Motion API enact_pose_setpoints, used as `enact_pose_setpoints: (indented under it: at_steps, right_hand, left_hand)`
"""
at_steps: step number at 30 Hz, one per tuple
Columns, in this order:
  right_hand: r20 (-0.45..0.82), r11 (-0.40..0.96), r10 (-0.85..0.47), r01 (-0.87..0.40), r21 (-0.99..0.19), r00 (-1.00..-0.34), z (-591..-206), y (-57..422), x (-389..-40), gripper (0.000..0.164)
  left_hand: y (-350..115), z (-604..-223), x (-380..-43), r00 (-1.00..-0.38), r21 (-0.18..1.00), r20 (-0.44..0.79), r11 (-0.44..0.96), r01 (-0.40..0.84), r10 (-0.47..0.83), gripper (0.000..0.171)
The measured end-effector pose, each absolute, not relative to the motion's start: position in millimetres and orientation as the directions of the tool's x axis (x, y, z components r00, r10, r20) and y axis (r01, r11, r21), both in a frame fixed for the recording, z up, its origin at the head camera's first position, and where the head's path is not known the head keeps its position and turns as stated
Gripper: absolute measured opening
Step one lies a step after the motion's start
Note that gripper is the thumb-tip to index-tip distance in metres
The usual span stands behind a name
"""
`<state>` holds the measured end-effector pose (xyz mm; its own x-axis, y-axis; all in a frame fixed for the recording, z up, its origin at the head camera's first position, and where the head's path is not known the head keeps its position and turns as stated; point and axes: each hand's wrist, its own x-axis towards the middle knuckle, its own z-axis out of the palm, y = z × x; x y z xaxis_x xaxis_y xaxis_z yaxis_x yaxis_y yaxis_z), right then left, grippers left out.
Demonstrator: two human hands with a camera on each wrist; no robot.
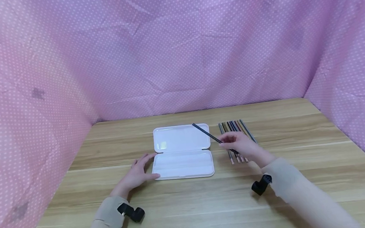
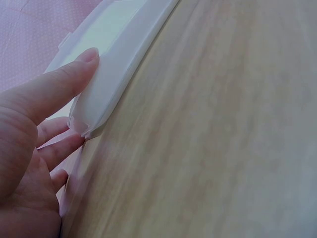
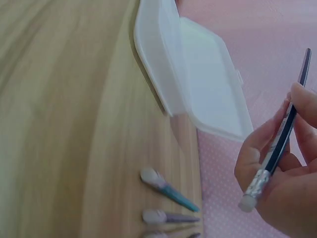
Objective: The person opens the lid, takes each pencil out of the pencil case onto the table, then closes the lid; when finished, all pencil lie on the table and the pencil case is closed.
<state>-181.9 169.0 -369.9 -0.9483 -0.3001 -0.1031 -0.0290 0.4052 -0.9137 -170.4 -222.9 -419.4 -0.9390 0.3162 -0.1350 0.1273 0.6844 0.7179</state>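
Observation:
A white pencil case point(image 1: 182, 165) lies unfolded on the table, its lid point(image 1: 180, 138) laid back on the far side. My left hand point(image 1: 138, 173) touches the case's left end, with the thumb on the near rim and the fingers spread along the side; the thumb point(image 2: 74, 79) shows on the rim in the left wrist view. My right hand point(image 1: 239, 143) pinches a dark pencil point(image 1: 206, 133) between thumb and fingers. The pencil is raised and slanted, its far end over the lid's right part in the head view. Its white eraser point(image 3: 247, 203) shows in the right wrist view.
Several pencils point(image 1: 232, 157) lie side by side right of the case, partly hidden under my right hand. Pink dotted cloth point(image 1: 176, 55) hangs behind the wooden table point(image 1: 192, 209) and along both sides. A black camera mount point(image 1: 261, 184) sticks out from my right wrist.

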Motion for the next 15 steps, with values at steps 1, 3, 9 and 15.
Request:
enact_pose_setpoints:
  at_steps: [1, 3, 9, 15]
  right_hand:
    - [-0.099, 0.409, -0.291, -0.03, -0.912, -0.952, -368, 173, -183, 0.031]
    - [-0.091, 0.416, -0.273, -0.033, -0.909, -0.958, -365, 181, -184, 0.031]
    - [-0.103, 0.426, -0.24, -0.01, -0.905, -0.965, -357, 204, -190, 0.037]
    - [-0.198, 0.351, -0.195, 0.12, -0.929, -0.961, -361, 230, -199, 0.047]
  left_hand:
    - [-223, -419, -170, -0.94, 0.72, -0.141, 0.684, 0.118, 0.311, 0.083]
    - [-222, -419, -171, -0.94, 0.719, -0.142, 0.685, 0.118, 0.311, 0.083]
    - [-222, -417, -172, -0.94, 0.715, -0.137, 0.688, 0.123, 0.311, 0.082]
    - [-223, -418, -171, -0.939, 0.718, -0.144, 0.686, 0.117, 0.311, 0.083]
